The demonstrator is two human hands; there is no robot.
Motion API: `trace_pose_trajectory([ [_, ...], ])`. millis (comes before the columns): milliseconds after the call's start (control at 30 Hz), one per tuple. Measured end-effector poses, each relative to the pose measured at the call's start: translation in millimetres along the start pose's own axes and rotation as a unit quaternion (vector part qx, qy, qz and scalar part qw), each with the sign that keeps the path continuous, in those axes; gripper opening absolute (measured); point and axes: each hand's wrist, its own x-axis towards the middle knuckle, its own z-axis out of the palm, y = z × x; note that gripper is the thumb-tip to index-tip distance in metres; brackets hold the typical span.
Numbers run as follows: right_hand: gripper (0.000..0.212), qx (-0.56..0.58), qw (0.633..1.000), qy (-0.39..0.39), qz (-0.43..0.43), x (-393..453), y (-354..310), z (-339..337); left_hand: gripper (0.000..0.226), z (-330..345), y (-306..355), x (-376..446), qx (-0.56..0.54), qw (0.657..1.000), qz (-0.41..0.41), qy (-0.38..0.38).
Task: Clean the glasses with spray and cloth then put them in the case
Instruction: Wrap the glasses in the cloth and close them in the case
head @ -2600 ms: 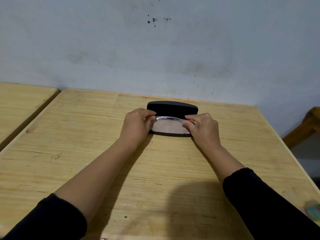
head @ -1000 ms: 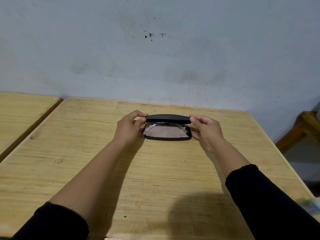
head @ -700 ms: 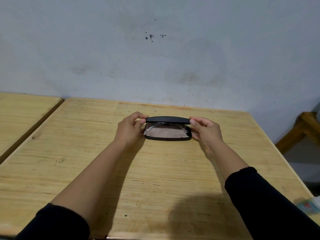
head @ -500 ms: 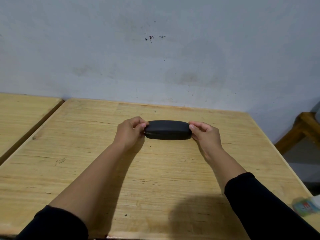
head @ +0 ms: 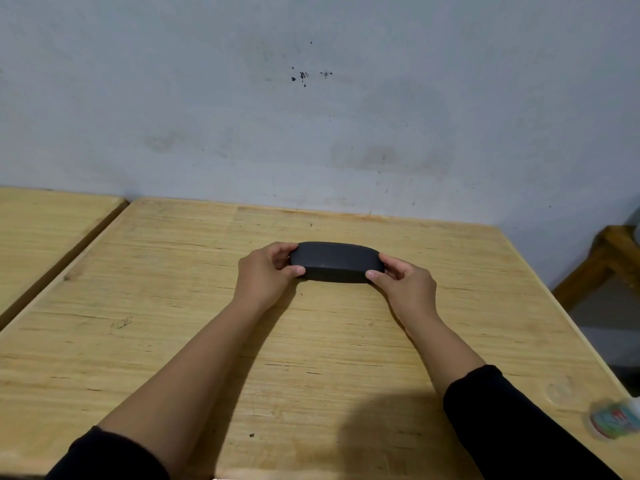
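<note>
A black, oblong, matte hard-shell glasses case (head: 336, 261) lies closed on the pale wooden plank table (head: 173, 306), lengthwise across the view, toward the far middle of the tabletop and short of the wall edge. The left hand (head: 265, 275) grips the case's left end, thumb on the near side and fingers curled over the top and far side. The right hand (head: 403, 282) grips the right end the same way, thumb tip against the near face, fingers wrapped over the top. Both forearms are bare, with black sleeves (head: 519, 427) pushed up toward the elbows. The glasses cannot be seen; the lid sits flush on the base. At the table's near right edge lies a small blurred object with teal and red markings (head: 613, 421); its identity cannot be told. A second wooden table (head: 41, 230) stands just beside on the left, parted by a narrow gap. A grey-blue stained wall (head: 311, 116) rises behind, and a piece of brown wooden furniture (head: 609, 261) stands at the right.
</note>
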Motion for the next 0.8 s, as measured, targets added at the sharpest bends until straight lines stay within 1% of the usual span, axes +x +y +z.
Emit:
trace_pose_trajectory([
  [100,0.049,-0.005,1.000,0.019,-0.003,7.9,-3.6,4.0,0.044,7.1,7.6,12.2,-0.027,0.999,0.012,0.033],
  [233,0.048,0.006,0.999,0.048,-0.004,33.8,-14.8,12.8,0.044,13.4,14.2,40.9,-0.045,0.998,0.018,0.051],
  [367,0.052,0.025,0.999,0.029,-0.009,64.6,-24.8,26.2,0.043,18.6,9.9,71.7,-0.024,0.997,0.005,0.072],
  [600,0.055,-0.028,0.999,0.015,-0.025,101.7,-26.3,48.1,0.043,24.7,-0.8,107.0,0.014,0.998,-0.013,0.065],
  [800,0.053,-0.050,0.998,0.025,-0.026,117.3,-15.3,57.1,0.042,31.5,-8.9,122.1,0.023,0.998,-0.015,0.064],
])
